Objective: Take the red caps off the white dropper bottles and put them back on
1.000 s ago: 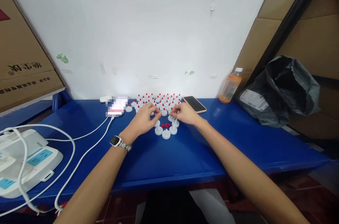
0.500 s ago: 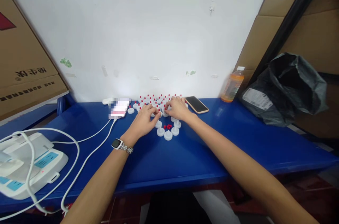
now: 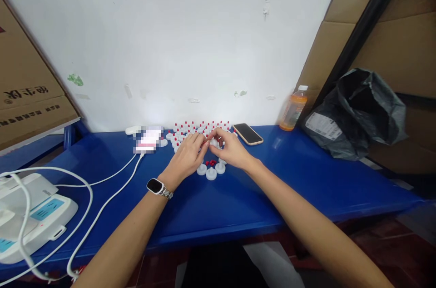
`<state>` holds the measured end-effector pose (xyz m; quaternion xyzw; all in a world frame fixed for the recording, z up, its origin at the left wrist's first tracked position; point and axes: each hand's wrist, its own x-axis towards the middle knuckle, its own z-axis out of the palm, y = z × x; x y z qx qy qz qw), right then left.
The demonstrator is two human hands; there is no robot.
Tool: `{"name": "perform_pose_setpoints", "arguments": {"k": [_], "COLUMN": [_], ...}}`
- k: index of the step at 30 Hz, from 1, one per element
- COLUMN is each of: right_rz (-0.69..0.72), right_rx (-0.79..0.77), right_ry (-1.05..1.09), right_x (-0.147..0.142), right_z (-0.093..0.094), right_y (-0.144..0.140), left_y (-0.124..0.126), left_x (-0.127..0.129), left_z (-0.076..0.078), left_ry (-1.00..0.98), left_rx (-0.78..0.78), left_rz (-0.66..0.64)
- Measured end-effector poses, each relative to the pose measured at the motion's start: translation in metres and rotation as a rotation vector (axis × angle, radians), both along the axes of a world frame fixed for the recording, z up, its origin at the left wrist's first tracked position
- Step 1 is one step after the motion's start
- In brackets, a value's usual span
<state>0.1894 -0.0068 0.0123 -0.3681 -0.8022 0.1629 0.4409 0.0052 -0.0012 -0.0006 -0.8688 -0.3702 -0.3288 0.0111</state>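
Both hands meet over a cluster of small white caps on the blue table (image 3: 238, 197). My left hand (image 3: 186, 157), with a watch on its wrist, pinches a small red tip (image 3: 205, 142) between its fingers. My right hand (image 3: 229, 148) holds a white cap (image 3: 214, 141) right against that tip. Below the hands lie loose red tips (image 3: 211, 162) and a few bare white caps (image 3: 211, 173). Behind the hands stand several white caps with red tips (image 3: 200, 126) in rows.
A dark phone (image 3: 248, 133) lies right of the caps, an orange drink bottle (image 3: 292, 108) and a black bag (image 3: 361, 115) further right. A blurred phone (image 3: 148, 139) with white cable (image 3: 112, 188) and a power strip (image 3: 30, 215) sit left. Cardboard boxes (image 3: 27, 92) flank the table.
Both hands have drawn together and lifted slightly off the rows; the right hand now holds a white cap against the red tip in the left. The camera view shifted a little.
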Motion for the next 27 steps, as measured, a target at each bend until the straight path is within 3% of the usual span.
{"name": "perform_pose_setpoints", "arguments": {"k": [3,5,13,15,19,21,23,27], "right_rz": [0.011,-0.002,-0.058,-0.08,-0.068,-0.04,-0.024,-0.033], "right_rx": [-0.013,0.016,0.274,0.257,-0.007,-0.059,-0.001,0.199], "right_ry": [0.03,0.037,-0.024,0.003,0.056,0.039,0.021,-0.014], "right_x": [0.001,0.001,-0.011,-0.012,-0.008,-0.004,-0.003,-0.004], "right_z": [0.0,0.002,0.006,0.005,0.004,0.004,0.005,0.008], "right_y": [-0.003,-0.004,-0.006,-0.006,-0.006,-0.007,-0.009,-0.011], "left_y": [0.003,0.004,0.0,0.0,0.001,0.001,0.001,-0.002], "left_x": [0.005,0.009,0.021,0.018,0.008,0.005,0.006,0.015], "left_z": [0.001,0.001,0.004,0.005,0.005,0.004,0.004,0.004], "left_ry": [0.036,-0.047,-0.435,-0.417,-0.197,-0.099,-0.095,-0.326], "left_rx": [0.048,0.025,-0.26,-0.272,-0.124,-0.062,-0.053,-0.164], "left_rz": [-0.018,-0.007,0.067,0.058,-0.003,-0.05,-0.062,0.011]}}
